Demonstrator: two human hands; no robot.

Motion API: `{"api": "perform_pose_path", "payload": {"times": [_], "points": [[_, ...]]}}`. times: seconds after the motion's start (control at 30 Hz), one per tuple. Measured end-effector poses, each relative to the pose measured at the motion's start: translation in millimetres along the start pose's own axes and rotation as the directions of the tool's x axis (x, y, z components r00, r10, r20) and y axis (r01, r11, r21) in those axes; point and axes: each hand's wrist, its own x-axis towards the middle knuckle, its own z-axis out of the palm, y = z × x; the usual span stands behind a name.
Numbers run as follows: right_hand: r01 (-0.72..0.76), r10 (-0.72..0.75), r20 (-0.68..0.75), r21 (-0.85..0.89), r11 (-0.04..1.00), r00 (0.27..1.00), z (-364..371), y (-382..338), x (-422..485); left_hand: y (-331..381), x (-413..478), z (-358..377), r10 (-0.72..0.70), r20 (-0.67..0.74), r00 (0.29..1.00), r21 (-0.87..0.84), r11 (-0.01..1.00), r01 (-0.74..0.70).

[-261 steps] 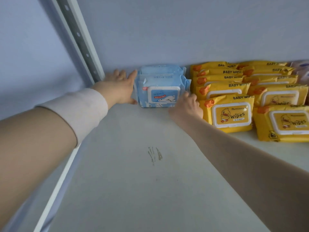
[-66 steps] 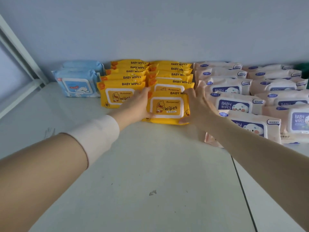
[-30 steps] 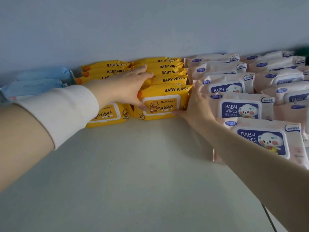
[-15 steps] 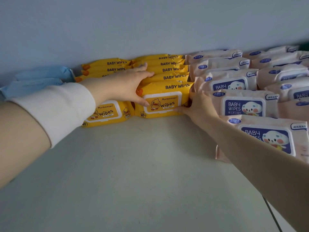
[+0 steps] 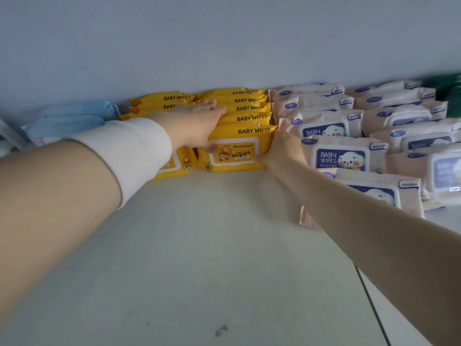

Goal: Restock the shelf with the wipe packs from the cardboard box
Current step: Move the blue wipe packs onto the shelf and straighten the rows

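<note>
A pale shelf ends at a grey-blue wall. The left hand lies flat over the front yellow pack, with the thumb on its face. The right hand presses flat against its right side. More yellow packs stand behind it, up to the back edge. Blue packs are on the left and pink packs on the right.

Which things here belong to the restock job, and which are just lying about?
In the job:
- front yellow wipe pack, pressed between left hand and right hand
- yellow rows behind it
- shelf

Lying about, untouched:
- blue packs, far left
- pink packs, right
- green thing, far right, too blurred to identify
</note>
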Motion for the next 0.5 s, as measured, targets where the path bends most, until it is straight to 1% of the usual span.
{"api": "perform_pose_path", "payload": {"times": [0.07, 0.13, 0.2, 0.27, 0.33, 0.37, 0.4, 0.43, 0.5], "points": [[0.047, -0.048, -0.029, -0.034, 0.998, 0.998, -20.4, -2.5, -4.4, 11.5, -11.7, -13.1, -0.02, -0.055, 0.998, 0.075, 0.997, 0.024], [0.149, -0.154, -0.048, -0.097, 0.984, 0.987, -48.3, 1.8, -10.5, 23.8, -23.5, -31.3, -0.017, -0.138, 0.99, 0.123, 0.992, 0.034], [0.246, -0.263, -0.067, -0.195, 0.949, 0.962, -81.2, 16.5, -17.9, 41.3, -33.9, -49.8, -0.016, -0.161, 0.987, 0.182, 0.982, 0.046], [0.291, -0.319, -0.006, -0.394, 0.872, 0.948, -115.5, 41.0, -25.6, 69.2, -41.7, -62.2, -0.035, -0.089, 0.995, 0.216, 0.975, 0.054], [0.312, -0.321, 0.096, -0.595, 0.74, 0.942, -146.9, 69.9, -34.5, 104.3, -46.8, -68.4, -0.036, 0.092, 0.995, 0.153, 0.988, 0.022], [0.322, -0.314, 0.14, -0.676, 0.663, 0.939, -160.8, 85.0, -40.2, 122.7, -47.7, -69.1, -0.031, 0.191, 0.981, 0.123, 0.992, 0.008], [0.332, -0.307, 0.176, -0.737, 0.588, 0.935, -172.2, 99.5, -45.3, 139.8, -48.2, -69.0, -0.03, 0.264, 0.964, 0.113, 0.994, 0.0], [0.343, -0.304, 0.204, -0.778, 0.527, 0.931, -181.8, 112.9, -49.8, 154.5, -48.8, -68.4, -0.035, 0.308, 0.951, 0.114, 0.994, 0.0], [0.35, -0.297, 0.233, -0.825, 0.444, 0.926, -195.3, 133.7, -56.6, 177.4, -51.4, -67.1, -0.042, 0.334, 0.942, 0.101, 0.995, 0.009]]}}
